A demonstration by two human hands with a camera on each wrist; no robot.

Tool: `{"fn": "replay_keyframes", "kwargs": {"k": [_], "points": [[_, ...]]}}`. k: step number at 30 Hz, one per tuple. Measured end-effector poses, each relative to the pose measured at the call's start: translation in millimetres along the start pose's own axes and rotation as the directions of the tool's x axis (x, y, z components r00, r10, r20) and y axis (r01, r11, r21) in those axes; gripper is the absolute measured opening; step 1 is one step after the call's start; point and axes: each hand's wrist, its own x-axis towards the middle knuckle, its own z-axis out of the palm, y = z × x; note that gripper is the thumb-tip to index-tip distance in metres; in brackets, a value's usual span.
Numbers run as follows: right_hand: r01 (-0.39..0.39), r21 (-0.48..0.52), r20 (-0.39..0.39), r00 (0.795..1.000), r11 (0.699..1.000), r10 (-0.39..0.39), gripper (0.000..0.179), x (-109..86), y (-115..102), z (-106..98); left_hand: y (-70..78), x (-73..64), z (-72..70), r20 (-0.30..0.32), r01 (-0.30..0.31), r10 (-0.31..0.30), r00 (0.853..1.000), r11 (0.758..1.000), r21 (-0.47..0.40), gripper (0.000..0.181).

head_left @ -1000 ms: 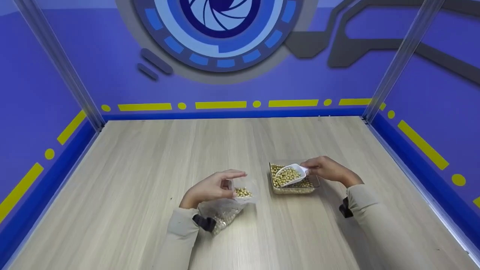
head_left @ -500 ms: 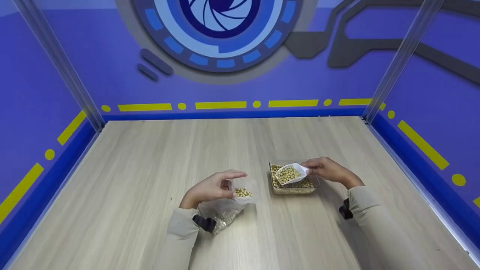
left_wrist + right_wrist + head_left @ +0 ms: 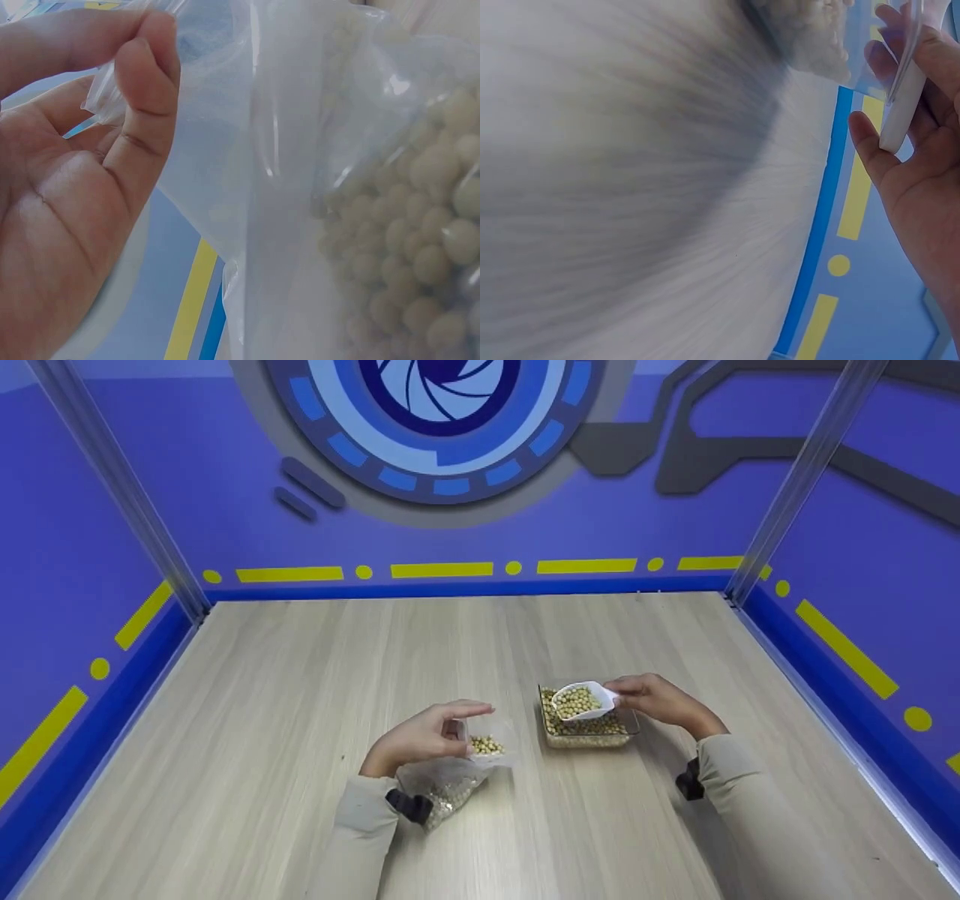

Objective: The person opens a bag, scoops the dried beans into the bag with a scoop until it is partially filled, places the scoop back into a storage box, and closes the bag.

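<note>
My left hand (image 3: pixel 420 739) pinches the mouth of a clear plastic bag (image 3: pixel 448 787); pale round beans show through its opening and in its lower part. In the left wrist view, fingers and thumb meet on the bag's edge, and the bean-filled bag (image 3: pixel 420 255) hangs beside the palm. My right hand (image 3: pixel 664 701) grips the handle of a white scoop (image 3: pixel 604 703) heaped with beans. The scoop is over a clear container (image 3: pixel 589 741) that holds more of the same beans. In the right wrist view the scoop's handle (image 3: pixel 904 112) lies within the curled fingers.
Both things stand on a light wood-grain table (image 3: pixel 300 675). Blue printed panels (image 3: pixel 480 540) enclose it at the back and sides. A metal post (image 3: pixel 806 480) rises at each back corner. Black wrist straps (image 3: pixel 409 806) sit on both sleeves.
The scoop has risen slightly and levelled over the container, still loaded with beans. The left hand and the bag have stayed in place.
</note>
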Motion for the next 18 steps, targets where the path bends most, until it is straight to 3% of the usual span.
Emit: {"fn": "replay_keyframes", "kwargs": {"k": [12,18], "points": [[-0.001,0.054,-0.017,1.0,0.999,0.001,0.037,-0.1,-5.8,0.0,-0.9,0.6,0.2,0.004,0.007,-0.007,1.0,1.0,0.011,0.062],[-0.002,0.021,-0.023,1.0,1.0,0.002,0.036,-0.1,-10.5,-2.0,-2.2,0.2,0.2,0.005,0.006,-0.006,1.0,1.0,-0.009,0.063]]}}
